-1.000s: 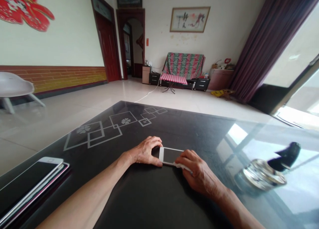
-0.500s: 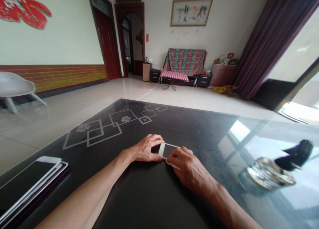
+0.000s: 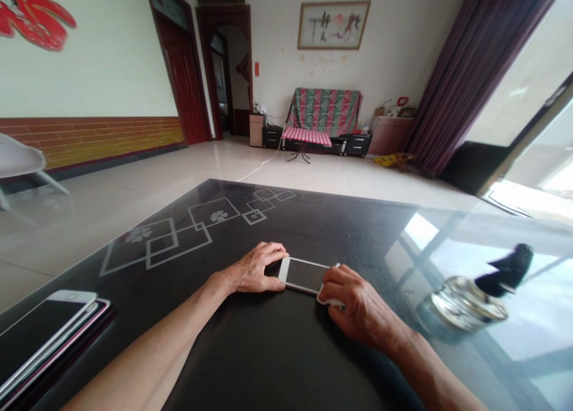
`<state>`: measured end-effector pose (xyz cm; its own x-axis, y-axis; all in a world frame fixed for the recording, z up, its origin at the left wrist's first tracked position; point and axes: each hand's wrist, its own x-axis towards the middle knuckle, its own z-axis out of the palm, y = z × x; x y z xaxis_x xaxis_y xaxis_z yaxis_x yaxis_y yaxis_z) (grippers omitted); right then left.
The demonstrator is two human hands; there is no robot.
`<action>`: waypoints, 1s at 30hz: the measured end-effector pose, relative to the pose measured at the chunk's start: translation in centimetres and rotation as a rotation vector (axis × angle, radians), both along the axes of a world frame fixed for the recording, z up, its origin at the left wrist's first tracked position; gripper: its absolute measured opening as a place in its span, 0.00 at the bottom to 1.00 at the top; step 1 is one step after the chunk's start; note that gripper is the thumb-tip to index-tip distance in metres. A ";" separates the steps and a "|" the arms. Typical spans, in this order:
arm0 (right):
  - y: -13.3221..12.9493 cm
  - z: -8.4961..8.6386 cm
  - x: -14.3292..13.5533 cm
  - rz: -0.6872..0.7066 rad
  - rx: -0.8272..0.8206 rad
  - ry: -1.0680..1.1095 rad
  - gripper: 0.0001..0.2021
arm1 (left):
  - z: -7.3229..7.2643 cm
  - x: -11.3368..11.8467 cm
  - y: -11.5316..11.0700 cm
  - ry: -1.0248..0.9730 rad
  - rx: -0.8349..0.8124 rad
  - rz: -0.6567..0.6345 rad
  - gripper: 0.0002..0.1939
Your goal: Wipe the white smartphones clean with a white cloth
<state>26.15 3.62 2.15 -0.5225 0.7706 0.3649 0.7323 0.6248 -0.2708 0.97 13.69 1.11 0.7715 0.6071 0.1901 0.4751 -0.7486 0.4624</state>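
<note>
A white-framed smartphone (image 3: 305, 275) with a dark screen lies face up on the black tabletop (image 3: 250, 351). My left hand (image 3: 255, 270) grips its left end, thumb at the near edge and fingers at the far edge. Bunched under the curled fingers of my right hand (image 3: 358, 296) is a white cloth or tissue (image 3: 330, 302), pressed at the phone's right end. Part of that end is hidden by the hand. The cloth shows only in small bits around the fingers.
Stacked phones (image 3: 49, 324) lie at the table's left edge. To the right stands a clear glass bottle (image 3: 465, 306) with a black spray top (image 3: 508, 272). A white chair (image 3: 20, 157) is at left beyond the table, and a cloth-covered object (image 3: 324, 110) at the far wall.
My right hand has slid right along the phone with the cloth, baring more of the screen. My left hand keeps its hold. The whole view has shifted slightly.
</note>
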 end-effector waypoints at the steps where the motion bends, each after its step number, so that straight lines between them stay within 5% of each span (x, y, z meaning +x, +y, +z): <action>1: -0.1 0.0 0.2 -0.005 0.001 -0.003 0.13 | -0.1 0.0 0.0 -0.001 0.004 -0.001 0.31; 16: -1.4 -0.1 2.8 -0.092 0.038 -0.025 0.13 | -0.7 -0.1 0.4 -0.022 0.017 -0.009 0.31; 24: 1.7 0.7 3.5 -0.325 0.114 0.097 0.13 | -0.6 -0.2 0.4 -0.034 0.006 -0.012 0.30; 30: 2.8 0.2 2.7 -0.323 0.053 -0.009 0.12 | -0.3 -0.1 0.1 -0.029 0.007 -0.004 0.30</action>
<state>28.82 6.46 2.30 -0.2573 0.8770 0.4057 0.8974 0.3726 -0.2364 0.84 13.83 0.79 0.7677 0.6030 0.2168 0.4588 -0.7535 0.4708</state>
